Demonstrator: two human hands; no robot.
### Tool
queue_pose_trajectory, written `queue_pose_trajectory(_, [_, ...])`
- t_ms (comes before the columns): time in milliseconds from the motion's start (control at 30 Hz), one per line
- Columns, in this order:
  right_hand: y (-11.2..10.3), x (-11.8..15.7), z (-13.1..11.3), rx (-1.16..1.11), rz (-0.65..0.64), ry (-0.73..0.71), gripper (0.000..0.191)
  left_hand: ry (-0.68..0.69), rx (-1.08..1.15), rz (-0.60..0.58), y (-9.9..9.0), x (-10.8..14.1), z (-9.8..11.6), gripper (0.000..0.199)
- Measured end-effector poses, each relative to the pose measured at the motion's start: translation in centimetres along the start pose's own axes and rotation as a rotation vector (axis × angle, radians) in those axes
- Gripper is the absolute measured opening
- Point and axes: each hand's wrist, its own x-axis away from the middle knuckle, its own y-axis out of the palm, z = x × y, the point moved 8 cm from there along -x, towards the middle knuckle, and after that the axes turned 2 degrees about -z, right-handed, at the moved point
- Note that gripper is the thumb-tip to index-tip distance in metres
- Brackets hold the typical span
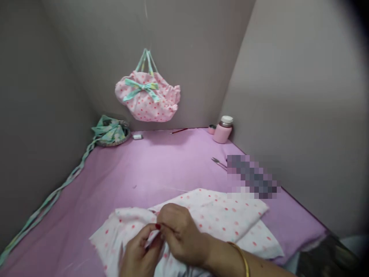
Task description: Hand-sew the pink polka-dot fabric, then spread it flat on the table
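From the wearer's head, the only view looks forward and down — hands close below, purple-covered table [161, 161] stretching toward grey walls [196, 77].

There are two hands [140, 252] [181, 234], one bangle [242, 257], one bag [150, 109], one bow [142, 87], one basket [115, 144] and one bottle [222, 133].

Both hands [161, 240] pinching dotted cloth [225, 215] | dotted bag [150, 98] hanging

A person's two bare hands meet low in the view, fingertips pinched together. The right hand [183, 232], knuckles up, curls over the left fingers, its forearm [245, 259] reaching in from the lower right. The left hand [142, 248] rises from below, thumb and index finger raised, a red nail showing.
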Motion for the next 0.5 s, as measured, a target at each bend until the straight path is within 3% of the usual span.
queue_pose_trajectory(133, [-2.3,-1.0,2.2,-0.361,0.207,0.314,0.017,-0.062,-0.016,0.051,-0.3,0.1,0.0,0.014])
queue_pose_trajectory(300, [-1.9,-1.2,4.1,-1.111,0.204,0.647,0.015,-0.179,0.229,0.045,-0.9,-0.1,-1.0,0.028])
queue_pose_trajectory(400, [-3.9,-1.1,3.8,-1.190,0.227,0.701,0.017,-0.198,0.289,0.079,-1.4,0.1,-1.2,0.031])
queue_pose_trajectory(500, [-9.1,-1.1,4.0,-1.019,0.408,0.640,0.018,-0.226,0.366,0.115,-1.9,0.3,-1.4,0.032])
